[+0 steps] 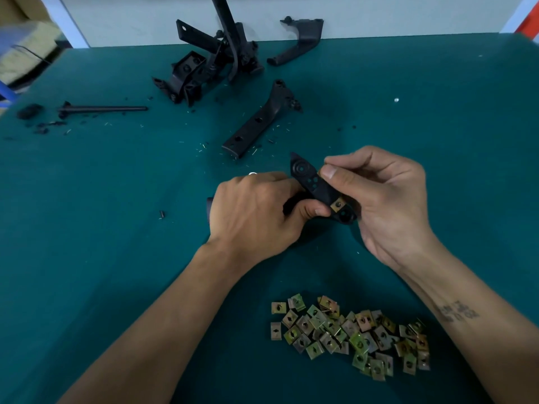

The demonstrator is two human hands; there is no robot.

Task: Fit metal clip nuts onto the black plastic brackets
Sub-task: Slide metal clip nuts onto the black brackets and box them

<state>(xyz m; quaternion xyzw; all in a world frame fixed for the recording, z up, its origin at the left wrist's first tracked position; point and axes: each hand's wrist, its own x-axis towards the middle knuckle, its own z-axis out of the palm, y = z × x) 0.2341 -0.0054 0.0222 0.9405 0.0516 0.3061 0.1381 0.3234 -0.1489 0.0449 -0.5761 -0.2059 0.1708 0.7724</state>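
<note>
Nearest me, by the table's (pixel 87 228) front edge, I see a heap of loose metal clip nuts (pixel 350 333). Just beyond, my left hand (pixel 253 214) grips a black plastic bracket (pixel 313 185) above the table's middle — one clip nut (pixel 338 204) already sits on it by my thumb. My right hand (pixel 385 199) pinches another nut against the bracket's edge. Farther back lie a single bracket (pixel 259 121), a pile of brackets (pixel 210 62) and one more (pixel 300 39) at the far edge.

A black rod (pixel 103 108) and dark crumbs, perhaps plastic (pixel 43 128), lie on the teal table (pixel 87 228)
</note>
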